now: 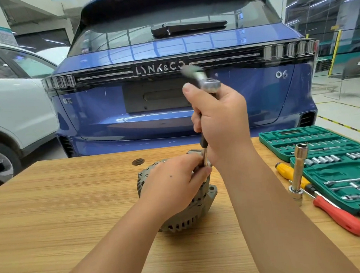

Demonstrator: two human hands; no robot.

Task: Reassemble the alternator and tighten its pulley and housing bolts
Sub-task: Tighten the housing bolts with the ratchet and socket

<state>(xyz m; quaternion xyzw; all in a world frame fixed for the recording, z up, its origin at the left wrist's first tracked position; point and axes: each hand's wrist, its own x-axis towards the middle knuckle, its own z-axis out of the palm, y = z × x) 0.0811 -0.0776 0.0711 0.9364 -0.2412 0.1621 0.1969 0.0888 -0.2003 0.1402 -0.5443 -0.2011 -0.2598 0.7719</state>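
- Alternator, grey cast-metal finned housing (pixel 186 210): resting on wooden table (pixel 73 207), directly beneath left hand (pixel 174 183).
- Left hand: fingers curled over housing top, fingertips pinching slim steel extension shaft (pixel 205 158) just above its seat on the housing; bolt head itself hidden.
- Right hand (pixel 220 122): fingers wrapped fully round upper black part of the shaft, thumb raised beside chrome ratchet head (pixel 210 85); ratchet handle blurred, apparently mid-swing.
- Step in hand, judged: tightening a housing bolt. Best done with shaft kept plumb over the bolt, left fingertips steadying the socket so no slipping off, housing pressed flat to stop turning, short even strokes.
- Right of both hands: green plastic socket case (pixel 324 147), yellow-handled screwdriver (pixel 290 173), red-handled screwdriver (pixel 338 217), upright chrome deep socket (pixel 299 166).
- Legible writing: "LYNK & CO" and "06" on blue car tailgate (pixel 194 114) beyond the fingers.
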